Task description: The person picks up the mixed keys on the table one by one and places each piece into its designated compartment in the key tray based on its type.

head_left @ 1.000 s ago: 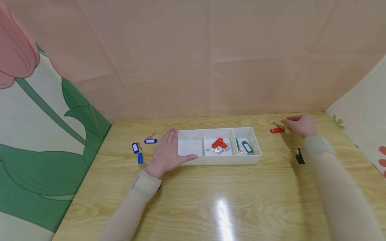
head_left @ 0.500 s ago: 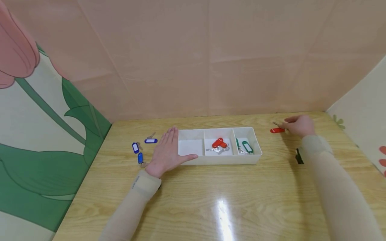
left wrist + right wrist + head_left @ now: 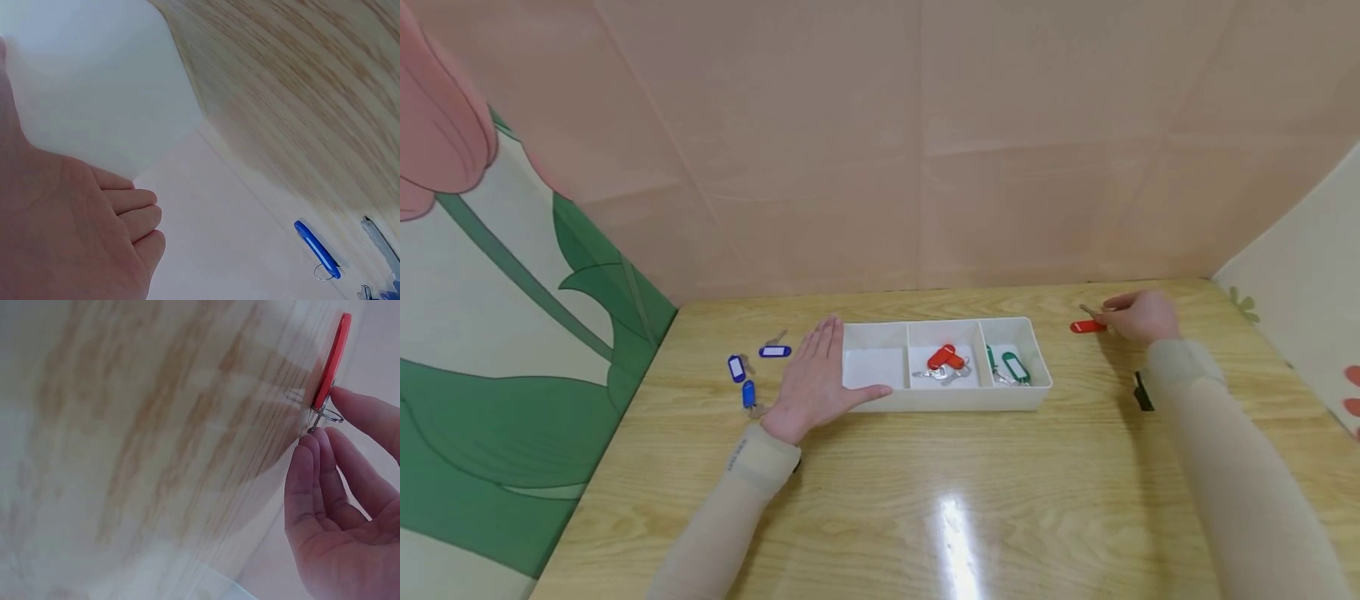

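My left hand (image 3: pixel 811 385) lies with straight fingers along the left end of a white three-compartment tray (image 3: pixel 955 400), its thumb over the front wall. In the left wrist view, the palm (image 3: pixel 69 231) is against the tray's white side (image 3: pixel 94 94). At the right, my right hand (image 3: pixel 1142 317) pinches a key with a red tag (image 3: pixel 1087 326) at its ring. The right wrist view has the red tag (image 3: pixel 332 359) low by the wood, the fingertips around the ring (image 3: pixel 330 414). Red-tagged keys (image 3: pixel 946 358) lie in the middle compartment, green-tagged keys (image 3: pixel 1016 367) in the right one.
Left of the tray, blue-tagged keys lie on the wooden table (image 3: pixel 880 500): one tag (image 3: pixel 775 352) at the back, another (image 3: pixel 736 368) farther left, a third (image 3: pixel 748 394) nearer. A pink backdrop (image 3: pixel 880 167) rises behind the table, and a leaf-patterned panel (image 3: pixel 497 433) borders its left.
The right hand has shifted slightly left, its fingers coming farther over the key ring, and the red tag has edged left. The left hand and tray have stayed put.
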`<control>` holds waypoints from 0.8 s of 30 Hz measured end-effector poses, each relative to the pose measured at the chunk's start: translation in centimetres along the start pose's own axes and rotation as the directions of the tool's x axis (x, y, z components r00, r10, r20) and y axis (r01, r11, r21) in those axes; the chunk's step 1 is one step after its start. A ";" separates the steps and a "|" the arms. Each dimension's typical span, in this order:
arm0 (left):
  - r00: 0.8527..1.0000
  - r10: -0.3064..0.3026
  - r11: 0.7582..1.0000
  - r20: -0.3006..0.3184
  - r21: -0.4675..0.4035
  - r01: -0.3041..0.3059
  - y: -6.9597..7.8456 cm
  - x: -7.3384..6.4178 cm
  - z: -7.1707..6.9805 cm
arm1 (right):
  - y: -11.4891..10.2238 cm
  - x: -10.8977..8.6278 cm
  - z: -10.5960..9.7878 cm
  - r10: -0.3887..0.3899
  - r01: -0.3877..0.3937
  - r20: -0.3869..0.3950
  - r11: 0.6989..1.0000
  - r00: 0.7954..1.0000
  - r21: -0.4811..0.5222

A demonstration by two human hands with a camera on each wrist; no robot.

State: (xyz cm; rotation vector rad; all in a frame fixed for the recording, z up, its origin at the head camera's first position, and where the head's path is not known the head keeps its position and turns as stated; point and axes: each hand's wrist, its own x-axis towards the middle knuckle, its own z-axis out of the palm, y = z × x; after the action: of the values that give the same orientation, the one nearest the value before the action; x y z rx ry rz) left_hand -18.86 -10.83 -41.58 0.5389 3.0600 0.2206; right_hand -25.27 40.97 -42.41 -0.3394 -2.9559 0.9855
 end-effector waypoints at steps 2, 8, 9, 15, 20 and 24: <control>1.000 0.002 1.000 -0.002 -0.002 -0.002 -0.1 0.0 0.0 | 0.0 0.0 0.0 0.001 -0.001 0.016 1.000 1.000 0.003; 1.000 0.006 1.000 -0.006 -0.005 -0.006 -0.1 0.1 -0.1 | 0.2 0.0 -0.2 -0.004 0.005 0.060 1.000 0.998 -0.017; 1.000 0.004 1.000 -0.004 -0.002 -0.004 -0.1 0.1 -0.1 | 0.2 0.0 -0.2 -0.010 0.011 0.062 1.000 0.998 -0.017; 1.000 0.003 1.000 -0.010 0.003 -0.003 -0.2 0.0 0.1 | 0.0 0.0 -0.3 -0.035 0.036 0.086 0.999 0.996 -0.010; 1.000 0.002 1.000 -0.014 -0.005 -0.002 0.1 0.0 0.0 | -0.2 0.0 -0.6 -0.039 0.038 0.104 0.999 0.994 0.006; 1.000 0.000 1.000 -0.013 -0.011 0.000 0.2 0.0 -0.1 | -0.5 -0.1 -0.8 -0.064 0.064 0.097 0.998 0.993 0.004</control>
State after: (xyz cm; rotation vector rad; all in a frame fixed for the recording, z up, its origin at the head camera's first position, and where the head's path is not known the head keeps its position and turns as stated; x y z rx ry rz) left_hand -18.80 -10.65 -41.49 0.5394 3.0694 0.2417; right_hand -25.21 41.02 -41.45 -0.2009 -3.0311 1.0252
